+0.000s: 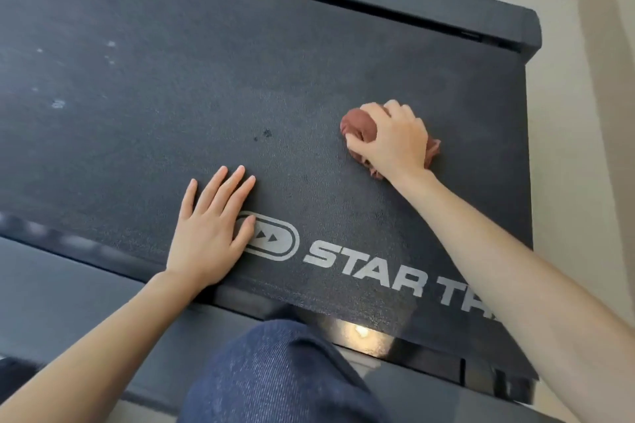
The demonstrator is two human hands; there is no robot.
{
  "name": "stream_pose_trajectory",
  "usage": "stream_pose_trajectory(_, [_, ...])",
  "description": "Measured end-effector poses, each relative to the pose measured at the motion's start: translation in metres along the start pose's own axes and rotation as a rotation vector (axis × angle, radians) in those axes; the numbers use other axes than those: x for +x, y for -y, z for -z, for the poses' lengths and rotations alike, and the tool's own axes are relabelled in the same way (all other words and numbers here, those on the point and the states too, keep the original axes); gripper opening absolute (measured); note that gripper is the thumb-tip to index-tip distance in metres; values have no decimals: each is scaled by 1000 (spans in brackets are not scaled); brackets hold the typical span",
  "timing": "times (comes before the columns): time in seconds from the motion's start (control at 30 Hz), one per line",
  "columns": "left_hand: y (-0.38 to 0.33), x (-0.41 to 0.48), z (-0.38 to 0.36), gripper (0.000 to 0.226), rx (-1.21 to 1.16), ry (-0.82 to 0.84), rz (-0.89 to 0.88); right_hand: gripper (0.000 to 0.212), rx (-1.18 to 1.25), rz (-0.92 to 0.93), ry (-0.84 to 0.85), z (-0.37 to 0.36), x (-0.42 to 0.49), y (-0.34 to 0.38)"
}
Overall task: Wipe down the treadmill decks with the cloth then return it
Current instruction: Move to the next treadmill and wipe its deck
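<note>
Mid-wipe: right hand (pixel 390 139) grips balled cloth (pixel 357 125) on treadmill belt (pixel 171 62); left hand (pixel 209 233) flat, bracing. Next: sweep toward specks.

The cloth (pixel 359 127) was a reddish-brown rag, scrunched into a ball and sitting right on the treadmill deck (pixel 206 79), over toward its right end. The right grip (pixel 391 137) was curled over the top, so only a rounded lump and some crumpled edges stuck out. The deck was a dark, grainy belt with pale scuffs, a few dark spots and white "STAR TR" lettering near the front edge.
</note>
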State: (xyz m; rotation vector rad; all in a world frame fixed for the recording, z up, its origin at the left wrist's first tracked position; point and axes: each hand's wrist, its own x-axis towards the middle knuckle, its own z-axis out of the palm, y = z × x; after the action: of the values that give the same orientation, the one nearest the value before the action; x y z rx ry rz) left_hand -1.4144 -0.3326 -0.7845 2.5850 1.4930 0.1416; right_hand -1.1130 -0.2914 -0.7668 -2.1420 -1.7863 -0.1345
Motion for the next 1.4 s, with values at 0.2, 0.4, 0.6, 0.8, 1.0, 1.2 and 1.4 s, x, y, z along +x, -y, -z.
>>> stream_pose_trajectory(0.2, [2,0,1,59,-28,-12,-9,47,-51,-104,9,-6,3,31])
stream_pose_trajectory(0.4, [4,1,1,59,-33,-6,-21,41,168,430,50,24,-142,58])
stream_pose_trajectory(0.6, [30,-3,15,57,47,34,-137,43,-14,55,-63,-2,-11,20])
stream_pose_trajectory(0.8, [102,-7,34,61,49,40,-27,45,-29,-271,-47,-21,51,45])
stream_pose_trajectory(1.0, [113,0,24,61,12,25,-44,41,215,458,40,-11,-90,128])
stream_pose_trajectory(1.2, [113,-1,26,60,17,23,-33,44,77,413,42,-22,5,97])
stream_pose_trajectory(1.4, [115,0,25,60,33,35,-27,48,-45,-135,24,-42,64,113])
